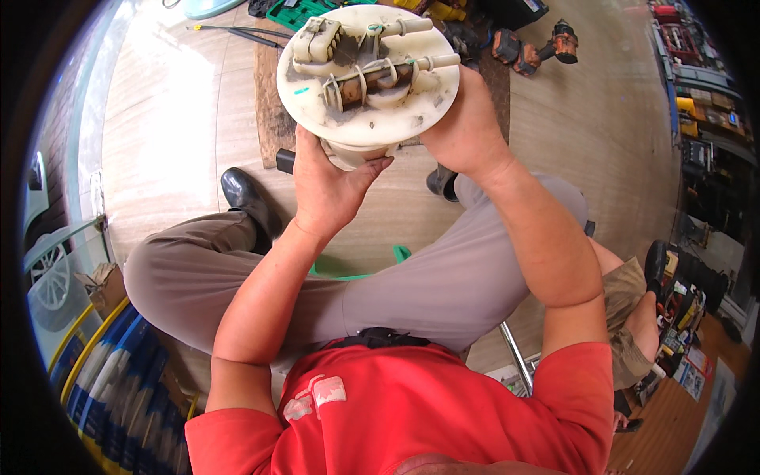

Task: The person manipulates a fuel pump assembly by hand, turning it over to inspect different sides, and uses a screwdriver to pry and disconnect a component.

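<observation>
A fuel pump module [369,119] is raised in front of me, its round off-white flange facing up. Two pipe stubs point right on the flange, a connector housing sits at its far left, and brown dirt cakes the recesses. My left hand [328,184] is wrapped round the body below the flange, thumb toward the near side. My right hand [473,127] grips the right edge, its fingers mostly hidden under the disc. Most of the module's lower body is out of sight beneath the flange.
A wooden board [273,111] lies on the tiled floor under the module. Beyond it are a green tray [289,14] and an orange-black cordless drill [526,51]. Shelves of tools [701,119] line the right side; another person's leg [633,324] is at lower right.
</observation>
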Demonstrator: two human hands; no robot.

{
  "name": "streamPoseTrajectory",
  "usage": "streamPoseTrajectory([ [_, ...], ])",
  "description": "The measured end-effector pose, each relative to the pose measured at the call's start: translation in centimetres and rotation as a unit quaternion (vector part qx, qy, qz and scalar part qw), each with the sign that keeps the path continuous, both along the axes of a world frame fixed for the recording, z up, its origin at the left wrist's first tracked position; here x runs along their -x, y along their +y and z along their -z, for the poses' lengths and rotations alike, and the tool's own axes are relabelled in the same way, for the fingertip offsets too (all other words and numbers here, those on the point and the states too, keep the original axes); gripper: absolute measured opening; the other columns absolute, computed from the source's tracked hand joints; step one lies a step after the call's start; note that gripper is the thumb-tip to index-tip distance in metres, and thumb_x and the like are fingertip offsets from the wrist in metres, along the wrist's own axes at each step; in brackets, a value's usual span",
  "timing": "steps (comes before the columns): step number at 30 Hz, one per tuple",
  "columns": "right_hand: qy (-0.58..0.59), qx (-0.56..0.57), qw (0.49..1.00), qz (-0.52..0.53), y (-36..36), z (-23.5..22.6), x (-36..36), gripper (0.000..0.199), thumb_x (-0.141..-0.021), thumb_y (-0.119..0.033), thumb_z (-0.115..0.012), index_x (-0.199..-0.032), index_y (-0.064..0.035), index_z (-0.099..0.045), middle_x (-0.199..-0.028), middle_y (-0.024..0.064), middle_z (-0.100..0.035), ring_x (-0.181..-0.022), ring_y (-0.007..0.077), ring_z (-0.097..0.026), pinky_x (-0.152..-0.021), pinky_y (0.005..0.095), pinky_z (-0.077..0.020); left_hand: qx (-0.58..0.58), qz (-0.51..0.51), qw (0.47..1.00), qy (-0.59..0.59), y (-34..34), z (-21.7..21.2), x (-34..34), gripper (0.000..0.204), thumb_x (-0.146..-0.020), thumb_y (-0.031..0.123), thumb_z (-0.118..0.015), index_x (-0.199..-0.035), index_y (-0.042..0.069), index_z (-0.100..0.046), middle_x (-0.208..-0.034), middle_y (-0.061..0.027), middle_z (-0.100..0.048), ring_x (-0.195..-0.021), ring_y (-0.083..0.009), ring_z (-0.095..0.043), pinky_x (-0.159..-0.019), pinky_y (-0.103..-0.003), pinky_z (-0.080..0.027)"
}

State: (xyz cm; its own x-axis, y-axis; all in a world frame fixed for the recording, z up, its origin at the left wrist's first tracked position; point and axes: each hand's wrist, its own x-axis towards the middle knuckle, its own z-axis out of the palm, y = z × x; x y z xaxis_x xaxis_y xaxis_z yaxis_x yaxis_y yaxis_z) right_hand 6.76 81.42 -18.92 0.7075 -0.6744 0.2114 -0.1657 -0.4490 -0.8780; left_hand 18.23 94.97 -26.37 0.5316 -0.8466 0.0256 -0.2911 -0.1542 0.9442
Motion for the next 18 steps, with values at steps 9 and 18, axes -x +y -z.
streamPoseTrajectory([
  [9, -0.023, -0.041, 0.999, 0.012, 0.3, 0.1, 0.2, 0.032, -0.079, -0.003, -0.071, -0.109, -0.0009, -0.063, -0.103, 0.0123, -0.07, -0.098, 0.0198, -0.066, -0.085, 0.0319, -0.0512, 0.025, 0.002, 1.0, -0.004, 0.1, 0.4, 0.0, 0.095, -0.06, 0.009, -0.089, -0.137, 0.0, -0.034, -0.129, -0.0174, -0.048, -0.119, -0.0328, -0.051, -0.1, -0.039, -0.042],
  [18, -0.036, -0.057, 0.998, -0.01, 0.2, -0.2, 0.4, 0.031, -0.08, -0.001, -0.07, -0.11, 0.0012, -0.062, -0.104, 0.0106, -0.071, -0.097, 0.0151, -0.064, -0.087, 0.0303, -0.0496, 0.016, 0.007, 1.0, -0.003, 0.1, -0.6, -0.1, 0.103, -0.059, 0.009, -0.09, -0.141, 0.0, -0.029, -0.135, -0.0182, -0.045, -0.126, -0.0333, -0.047, -0.105, -0.039, -0.038],
])
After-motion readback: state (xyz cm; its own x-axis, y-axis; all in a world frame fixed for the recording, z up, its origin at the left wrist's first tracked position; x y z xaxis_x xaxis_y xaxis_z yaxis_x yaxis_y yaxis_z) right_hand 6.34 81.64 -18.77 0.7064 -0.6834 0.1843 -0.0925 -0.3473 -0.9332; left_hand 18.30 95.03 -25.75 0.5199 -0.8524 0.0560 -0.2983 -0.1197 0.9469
